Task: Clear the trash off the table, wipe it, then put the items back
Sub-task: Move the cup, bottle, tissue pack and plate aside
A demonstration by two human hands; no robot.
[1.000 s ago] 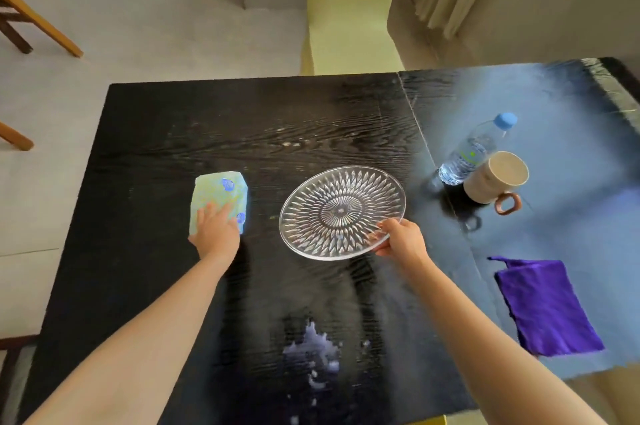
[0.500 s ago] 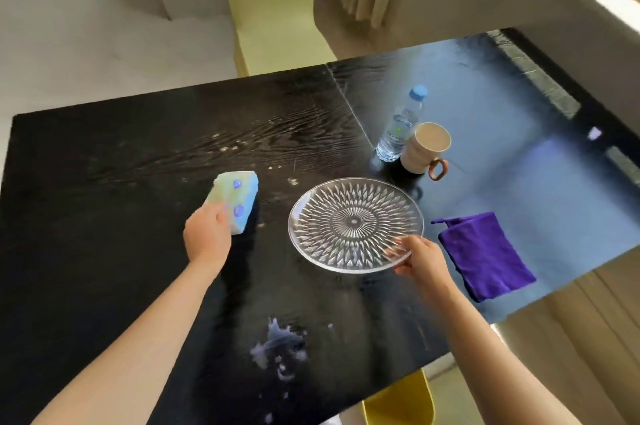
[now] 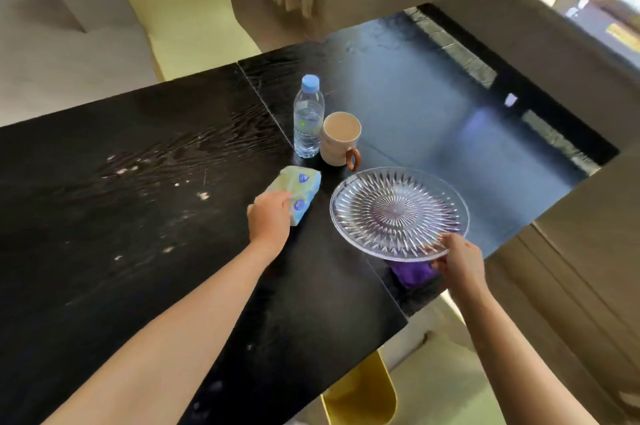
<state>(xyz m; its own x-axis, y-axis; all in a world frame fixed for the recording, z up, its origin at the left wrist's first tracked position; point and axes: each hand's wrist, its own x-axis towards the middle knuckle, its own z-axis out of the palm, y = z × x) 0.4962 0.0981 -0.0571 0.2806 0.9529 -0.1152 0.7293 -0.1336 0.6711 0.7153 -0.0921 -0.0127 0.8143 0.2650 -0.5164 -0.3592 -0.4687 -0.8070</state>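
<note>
We find the left hand [image 3: 270,217] gripping the sponge [image 3: 299,184], fingers curled over its near end, on the bench [image 3: 104,251] just in front of the bottle [image 3: 308,116] and mug [image 3: 339,140]. The right hand [image 3: 459,260] has its fingers clamped on the near rim of the glass plate [image 3: 398,213]. The plate appears to be held clear of the bench near its right edge, above a purple cloth [image 3: 412,273]. We judge the step in hand to be wiping with the plate lifted aside. To do it well, hold the plate level and off the mug, press the sponge flat, and sweep across the pale specks [image 3: 202,195] to its left. Most of the cloth is hidden beneath plate and hand. We cannot tell whether the plate's far rim touches the mug handle.
</note>
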